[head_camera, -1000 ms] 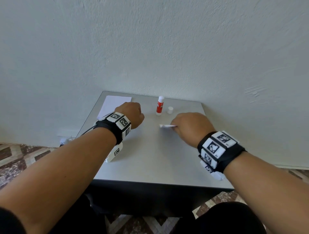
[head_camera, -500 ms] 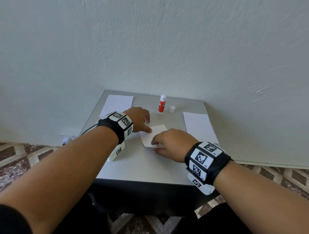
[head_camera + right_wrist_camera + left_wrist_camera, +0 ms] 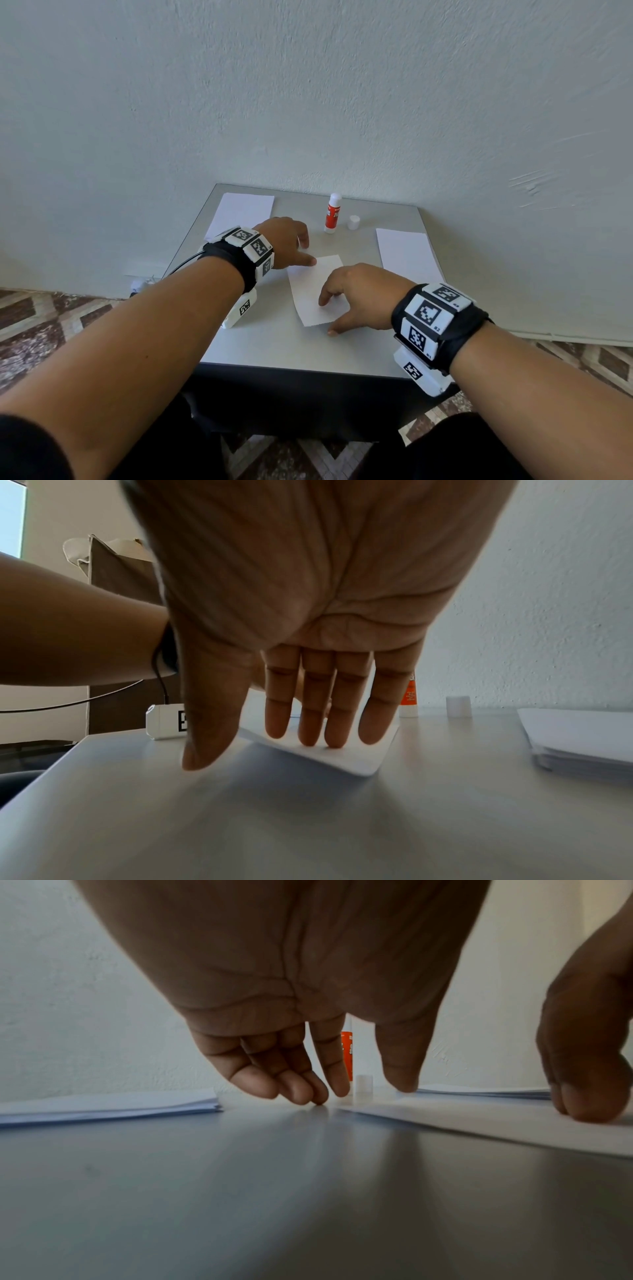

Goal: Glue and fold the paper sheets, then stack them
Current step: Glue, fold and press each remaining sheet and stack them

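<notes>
Paper sheet (image 3: 315,291) is lying flat mid-worktop (image 3: 274,346), slightly askew. Right hand (image 3: 359,298) is pressing it with straight, extended fingers (image 3: 310,723), thumb touching the worktop beside it. Left hand (image 3: 284,240) is resting relaxed, thumb tip touching the sheet's far left corner. Uncapped glue stick (image 3: 333,213) is standing behind, cap (image 3: 353,222) beside it, paper stacks (image 3: 407,253) flanking.

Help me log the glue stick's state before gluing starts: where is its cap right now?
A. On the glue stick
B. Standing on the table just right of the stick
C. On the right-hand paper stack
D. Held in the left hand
B: the white cap stands on the table just right of the upright glue stick, apart from both hands.
</notes>
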